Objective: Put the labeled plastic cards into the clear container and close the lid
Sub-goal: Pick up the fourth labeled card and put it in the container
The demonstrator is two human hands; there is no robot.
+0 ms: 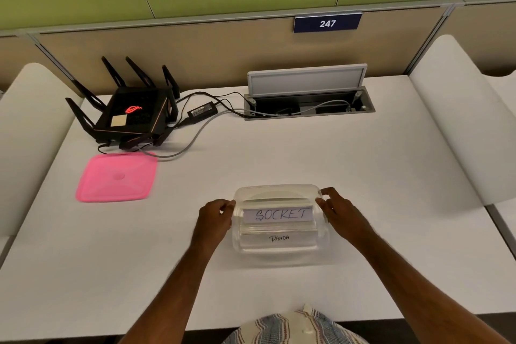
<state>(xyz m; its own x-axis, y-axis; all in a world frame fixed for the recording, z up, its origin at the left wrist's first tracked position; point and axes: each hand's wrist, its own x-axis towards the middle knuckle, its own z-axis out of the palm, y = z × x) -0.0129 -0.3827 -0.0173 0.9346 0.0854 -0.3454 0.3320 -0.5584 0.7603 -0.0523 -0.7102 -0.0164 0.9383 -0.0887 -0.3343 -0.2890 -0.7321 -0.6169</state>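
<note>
Clear container [279, 246]: sits on the white table [307, 153], directly in front of the person, open at the top.
Labelled cards: the card marked "SOCKET" [279, 214] is held across the container's mouth, tilted toward the viewer; a second card marked "PANDA" [279, 238] lies lower inside, near the front wall.
Left hand [215, 218]: fingers [227, 205] pinched at the left end of the SOCKET card, beside the container's left rim; whether they also touch the rim cannot be told.
Right hand [342, 211]: fingers [324, 201] closed on the card's right end, at the right rim.
Pink lid [117, 176]: lies flat on the table, well apart to the left, just in front of a black router [131, 114].
Step in hand (judgement): seating the SOCKET card in the container; the lid is not yet on.
Good practice: lower both ends together so the card stays level and does not wedge against the side walls; let it settle flat on the cards beneath.
Check before closing: no card edge should stand above the rim, or the lid will probably not seat.
Next reach: the lid is on the left, so the left hand is the nearer one for it.
Risk: the light container may slide when pressed; one hand should steady it.
</note>
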